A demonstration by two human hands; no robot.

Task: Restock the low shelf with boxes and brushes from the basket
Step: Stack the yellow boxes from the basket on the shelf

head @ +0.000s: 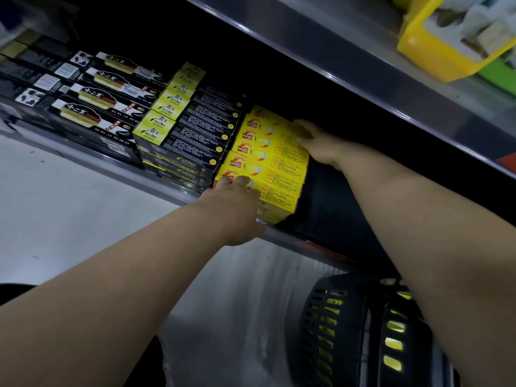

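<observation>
Reaching forward and down, both bare arms stretch to the low shelf (167, 188). The left hand (237, 199) comes in from the lower left, wrist over the shelf's front rail, and presses on the near end of the yellow boxes (279, 163). Its fingers (243, 180) lie fairly straight and close together on the lowest box, curled round nothing. The right hand (318, 146) meets the same boxes from the right, farther back. It lies flat against their side with fingers extended and together and the thumb on a printed face, so it is touching, not gripping.

The yellow boxes sit on the shelf in a tight row — long cartons packed side by side. Each has a red-and-white picture at one end and a red-framed panel of small print on the long face. They stand just beside a block of black-and-yellow cartons (190, 127) on their left. Farther left lie black cartons (97, 101).

Below the right forearm, on the floor, stands the dark slotted basket (349, 325) — yellow shows through its slots.
</observation>
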